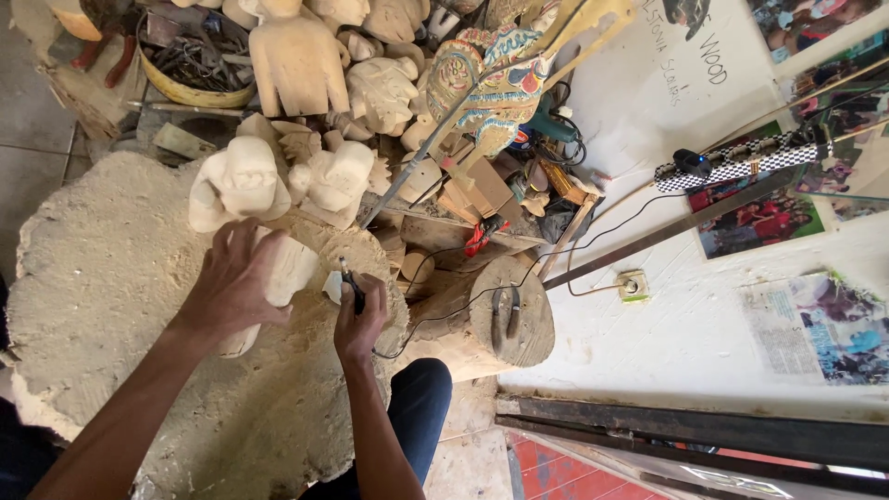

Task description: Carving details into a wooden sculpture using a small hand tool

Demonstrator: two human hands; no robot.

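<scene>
Left hand clamps the pale unpainted wooden figure; right hand, just beside the figure, grips the slim black corded carving tool. Brace firmly; cut lightly.

Soft, even daylight fills the frame, brightest on the white wall at right. Shadows are faint, darker among the clutter at upper centre. No glare shows. Focus is sharp at centre, while wide-angle bending curves straight lines near the edges.
</scene>
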